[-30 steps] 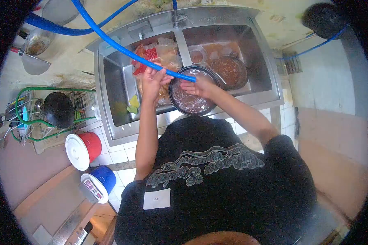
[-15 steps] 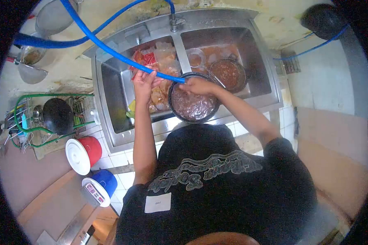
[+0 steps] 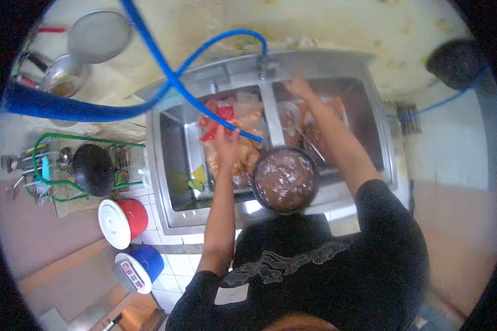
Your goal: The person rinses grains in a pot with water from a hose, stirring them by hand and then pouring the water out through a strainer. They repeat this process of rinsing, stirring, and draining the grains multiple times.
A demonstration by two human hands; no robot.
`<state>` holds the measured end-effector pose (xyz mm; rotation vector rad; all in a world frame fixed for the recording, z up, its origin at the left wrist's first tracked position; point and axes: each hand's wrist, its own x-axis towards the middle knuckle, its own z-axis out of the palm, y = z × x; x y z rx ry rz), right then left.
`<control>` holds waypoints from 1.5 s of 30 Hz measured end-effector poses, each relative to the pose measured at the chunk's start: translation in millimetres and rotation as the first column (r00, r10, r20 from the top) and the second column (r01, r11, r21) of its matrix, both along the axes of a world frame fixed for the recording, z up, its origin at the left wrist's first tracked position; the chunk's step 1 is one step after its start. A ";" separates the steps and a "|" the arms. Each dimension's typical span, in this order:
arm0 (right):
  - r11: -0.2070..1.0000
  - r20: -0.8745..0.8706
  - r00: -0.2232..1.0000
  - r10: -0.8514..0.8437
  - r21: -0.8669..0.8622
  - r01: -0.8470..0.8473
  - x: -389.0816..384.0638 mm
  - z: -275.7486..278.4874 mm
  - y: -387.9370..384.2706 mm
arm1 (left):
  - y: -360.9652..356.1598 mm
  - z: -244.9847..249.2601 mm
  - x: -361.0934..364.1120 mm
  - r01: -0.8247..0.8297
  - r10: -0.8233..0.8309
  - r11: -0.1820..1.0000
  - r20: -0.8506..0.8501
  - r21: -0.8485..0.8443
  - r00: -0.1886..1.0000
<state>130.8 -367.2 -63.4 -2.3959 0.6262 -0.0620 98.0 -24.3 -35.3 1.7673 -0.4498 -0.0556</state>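
My left hand (image 3: 226,142) grips the blue hose (image 3: 196,105) near its end, above the left basin. The hose end points over the divider, just above a dark pot (image 3: 286,179) filled with brownish, shiny contents. This pot rests at the front of the divider. My right hand (image 3: 299,85) is at the back of the sink, right of the tap (image 3: 263,67); motion smears its fingers. Bags of pale pieces (image 3: 248,118) and red packaging (image 3: 212,129) lie in the left basin. A small round container (image 3: 289,114) stands in the right basin.
Strainers (image 3: 99,36) and a pan (image 3: 66,77) hang at upper left. A green rack (image 3: 52,135) holds a black wok (image 3: 93,170). Below are a red bucket (image 3: 135,216) and blue bucket (image 3: 151,262). Another dark pan (image 3: 453,63) hangs at right.
My right hand has left the hose end and moved up towards the tap. My left hand still holds the hose. The whole view has shifted, with the sink appearing lower and further right.
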 end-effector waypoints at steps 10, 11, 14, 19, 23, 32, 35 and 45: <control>0.949 -0.021 0.996 -0.084 -0.306 0.074 84.2 -39.8 -13.2 | 65.0 -30.9 33.3 0.152 -0.143 0.987 -0.136 0.056 0.980; 0.950 -0.007 0.997 -0.073 -0.305 0.068 84.3 -45.3 -14.8 | 81.7 -18.7 37.1 0.103 -0.083 0.983 -0.137 0.149 0.987; 0.919 -0.047 0.993 -0.107 -0.387 0.081 78.3 -62.8 -20.6 | 148.2 -16.4 86.1 -0.124 0.096 0.959 0.120 0.254 0.988; 0.973 -0.198 0.971 0.134 0.211 -0.092 127.3 -118.9 -95.1 | 190.8 155.6 188.5 -0.341 0.160 0.898 0.515 0.279 0.842; 0.257 -0.120 0.973 -0.196 0.952 0.169 116.5 -41.6 -61.1 | 173.5 299.7 274.3 -0.267 0.100 0.948 0.641 0.170 0.761; 0.711 0.076 0.981 0.181 0.679 -0.184 -37.0 14.4 21.9 | 104.9 432.7 375.8 -0.764 0.517 0.610 0.624 0.211 0.586; 0.746 0.165 0.901 0.400 0.512 -0.425 -126.8 -9.3 44.9 | 101.9 439.6 383.5 -0.826 0.595 0.523 0.605 0.207 0.529; 0.858 0.048 0.999 0.004 0.513 -0.028 -278.1 44.7 126.7 | 229.9 438.4 340.8 -0.107 0.402 0.885 0.630 -0.453 0.664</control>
